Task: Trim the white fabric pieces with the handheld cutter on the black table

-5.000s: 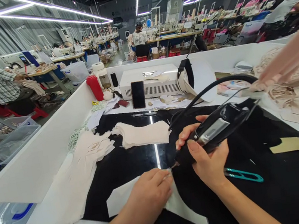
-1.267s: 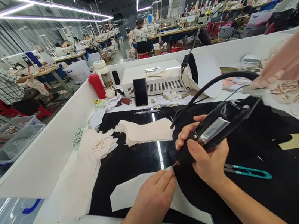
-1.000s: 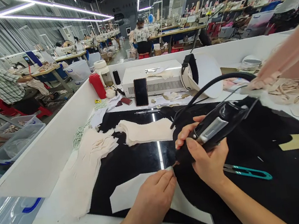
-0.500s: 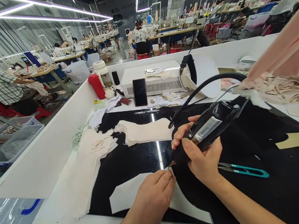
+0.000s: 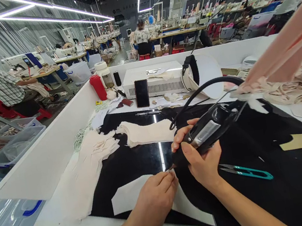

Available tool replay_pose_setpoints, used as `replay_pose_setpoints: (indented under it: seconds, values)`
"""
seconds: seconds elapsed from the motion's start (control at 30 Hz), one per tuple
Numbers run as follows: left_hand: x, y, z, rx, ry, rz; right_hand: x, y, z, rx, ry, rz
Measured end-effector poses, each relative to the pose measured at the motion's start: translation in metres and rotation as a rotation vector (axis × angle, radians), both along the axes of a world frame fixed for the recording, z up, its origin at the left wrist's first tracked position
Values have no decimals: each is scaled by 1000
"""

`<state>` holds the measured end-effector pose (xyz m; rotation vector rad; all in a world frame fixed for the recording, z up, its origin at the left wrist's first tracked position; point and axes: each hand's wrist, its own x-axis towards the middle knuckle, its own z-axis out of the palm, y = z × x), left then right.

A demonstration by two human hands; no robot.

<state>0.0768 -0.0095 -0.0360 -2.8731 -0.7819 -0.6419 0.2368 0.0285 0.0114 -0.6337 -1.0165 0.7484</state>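
Observation:
My right hand (image 5: 205,165) is wrapped round a thick black corded handheld tool (image 5: 207,132) with a silver plate on its side. The tool's narrow tip points down and left, close to the fingertips of my left hand (image 5: 159,193). Those fingers pinch the upper edge of a white curved fabric piece (image 5: 128,195), which lies on the black work surface (image 5: 136,165). My left hand covers the middle of that piece. Whether the tip touches the fabric is hard to see. Right of my right hand lie thread snips (image 5: 254,173) with teal handles.
Pale fabric stacks (image 5: 148,131) lie beyond my hands, with more cut fabric (image 5: 84,181) at left. A phone (image 5: 142,93) leans against a white vented box (image 5: 152,76). The tool's black cable (image 5: 193,93) arches over the table. Pink fabric (image 5: 280,46) hangs at right.
The tool and my right hand have shifted slightly left and down, bringing the tip nearer my left fingers. My left hand keeps its pinch on the fabric piece.

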Motion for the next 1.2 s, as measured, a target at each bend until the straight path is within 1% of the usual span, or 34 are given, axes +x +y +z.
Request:
replay_pose_setpoints:
  seconds: [0.07,0.13,0.23,0.33,0.4,0.47,0.57,0.63,0.77,0.9,0.97,1.07,1.2]
  values:
    - [1,0,-1,17,-13,10,-1,0,1,-6,-10,-18]
    - [2,1,-5,55,-34,12,-2,0,2,-16,-16,-38]
    - [6,6,-19,134,-94,-15,-1,0,0,-37,-24,-55]
    - [8,15,-35,174,-190,-32,4,0,-8,-68,-65,-50]
    - [7,21,-43,207,-237,-35,8,0,-12,-99,-106,-90]
    - [3,24,-46,224,-249,-21,13,-1,-13,-124,-160,-141]
    - [-6,26,-46,229,-235,31,19,-3,-7,-139,-242,-168]
    - [-14,28,-45,233,-217,64,20,-6,-2,-162,-252,-186]
    - [-31,31,-40,222,-146,94,18,-15,2,-215,-158,-218]
    - [-41,32,-33,186,-57,145,14,-23,2,-222,-89,-167]
    - [-40,30,-32,223,-72,153,13,-26,2,-230,-69,-140]
    - [-31,24,-33,288,-192,108,13,-29,2,-221,-46,-104]
    - [-12,9,-41,263,-347,30,12,-33,1,-219,-21,-80]
